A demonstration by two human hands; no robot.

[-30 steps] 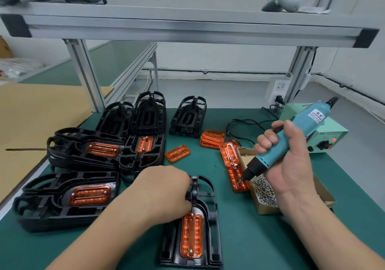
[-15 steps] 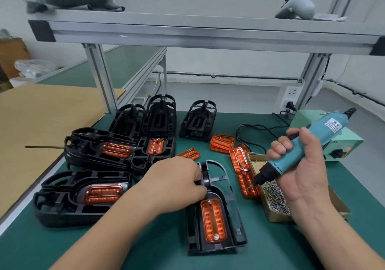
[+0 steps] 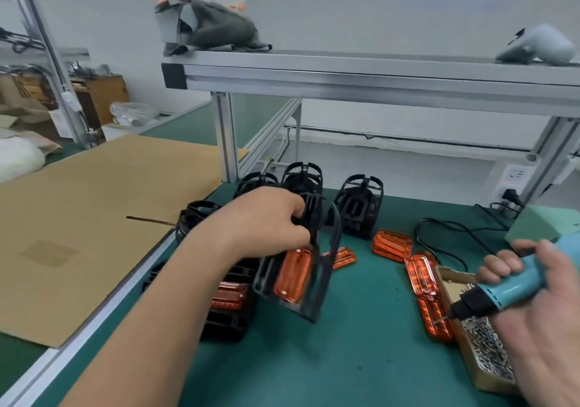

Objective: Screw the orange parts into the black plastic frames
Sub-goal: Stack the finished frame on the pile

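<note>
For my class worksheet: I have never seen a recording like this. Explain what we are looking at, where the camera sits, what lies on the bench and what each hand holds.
No machine here: a person works with two bare hands, filmed by one camera worn on the head, looking forward and down. The left hand grips a black plastic frame with an orange part set in it, tilted above the green mat. The right hand holds a blue electric screwdriver, its tip near a box of screws. On the mat lie loose orange parts and more black frames. A cardboard sheet lies to the left.
</note>
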